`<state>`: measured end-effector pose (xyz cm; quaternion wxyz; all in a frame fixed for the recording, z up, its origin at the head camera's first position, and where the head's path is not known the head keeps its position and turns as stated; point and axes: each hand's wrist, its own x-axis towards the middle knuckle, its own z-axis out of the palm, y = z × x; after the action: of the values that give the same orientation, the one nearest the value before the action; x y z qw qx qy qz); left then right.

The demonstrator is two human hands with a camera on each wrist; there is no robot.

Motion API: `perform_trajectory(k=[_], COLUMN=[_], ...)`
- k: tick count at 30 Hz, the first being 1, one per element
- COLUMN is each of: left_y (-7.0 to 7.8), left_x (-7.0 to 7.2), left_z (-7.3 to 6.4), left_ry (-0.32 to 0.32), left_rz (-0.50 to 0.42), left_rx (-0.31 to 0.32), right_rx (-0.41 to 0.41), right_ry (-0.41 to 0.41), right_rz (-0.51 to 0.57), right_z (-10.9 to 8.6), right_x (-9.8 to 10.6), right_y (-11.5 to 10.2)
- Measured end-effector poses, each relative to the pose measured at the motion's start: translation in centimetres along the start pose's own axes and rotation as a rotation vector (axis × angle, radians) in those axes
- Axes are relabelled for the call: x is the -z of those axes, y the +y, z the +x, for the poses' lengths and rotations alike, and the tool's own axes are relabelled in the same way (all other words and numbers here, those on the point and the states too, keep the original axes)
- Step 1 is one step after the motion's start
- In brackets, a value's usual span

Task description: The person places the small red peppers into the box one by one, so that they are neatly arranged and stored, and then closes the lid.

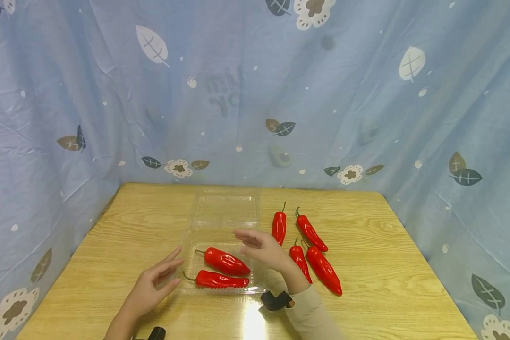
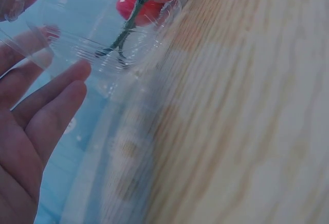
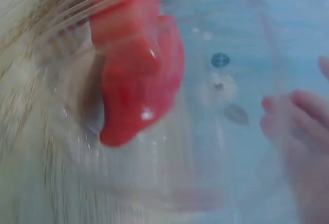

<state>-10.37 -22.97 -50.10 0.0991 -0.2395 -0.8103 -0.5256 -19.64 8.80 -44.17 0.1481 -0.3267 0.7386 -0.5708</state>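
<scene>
A clear plastic clamshell box (image 1: 188, 241) lies with its lid folded back on the wooden table. Inside its base are two red peppers, the upper one (image 1: 226, 262) and the lower one (image 1: 222, 279), their stems toward the left. My left hand (image 1: 150, 285) is beside the box's left edge, fingers extended and holding nothing; the left wrist view shows its fingertips close to the clear wall, and whether they touch I cannot tell. Over the right side of the box hovers my right hand (image 1: 265, 250), its fingers loosely bent and empty.
Several more red peppers lie right of the box, among them a long one (image 1: 324, 270) and one farther back (image 1: 311, 233). The transparent lid (image 1: 226, 210) spreads toward the far table edge. A blue patterned curtain (image 1: 246, 94) encloses the table (image 1: 378, 245) behind and at the sides.
</scene>
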Motion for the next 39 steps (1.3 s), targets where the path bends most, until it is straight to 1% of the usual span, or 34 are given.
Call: perform_trajectory(k=[5, 7, 10, 14, 17, 21, 24, 28, 32, 37, 39], left_y=[-0.1, -0.2, -0.3, 0.0, -0.1, -0.2, -0.2, -0.2, -0.3, -0.3, -0.2], left_x=[-0.1, -0.1, -0.1, -0.1, -0.1, -0.1, -0.1, -0.2, -0.3, -0.2, -0.1], left_z=[0.1, 0.1, -0.1, -0.2, -0.2, -0.1, -0.1, 0.1, 0.1, 0.0, 0.0], left_ry=[0.004, 0.004, 0.001, -0.001, -0.003, -0.003, 0.002, 0.003, 0.007, 0.004, -0.001], left_rz=[0.013, 0.019, 0.016, 0.008, 0.009, 0.022, 0.019, 0.005, 0.002, 0.005, 0.002], left_rx=[-0.019, -0.036, -0.043, -0.016, -0.009, -0.029, -0.028, -0.031, -0.047, -0.039, -0.029], right_rx=[0.016, 0.04, 0.063, 0.057, 0.042, 0.04, 0.043, 0.008, -0.027, -0.045, -0.073], right_ry=[0.059, 0.072, 0.096, 0.147, 0.197, 0.257, 0.295, 0.348, 0.399, 0.476, 0.509], right_rz=[-0.007, -0.004, -0.001, -0.014, -0.03, -0.037, -0.032, -0.029, -0.058, -0.098, -0.095], right_z=[-1.5, -2.1, -3.1, -4.8, -6.0, -7.2, -8.1, -9.7, -11.2, -13.0, -13.5], right_x=[0.9, 1.2, 1.4, 1.9, 2.6, 3.9, 4.8, 5.9, 6.8, 7.9, 8.3], right_y=[-0.3, -0.2, 0.0, 0.0, -0.3, -0.2, 0.1, 0.5, 0.9, 1.5, 1.7])
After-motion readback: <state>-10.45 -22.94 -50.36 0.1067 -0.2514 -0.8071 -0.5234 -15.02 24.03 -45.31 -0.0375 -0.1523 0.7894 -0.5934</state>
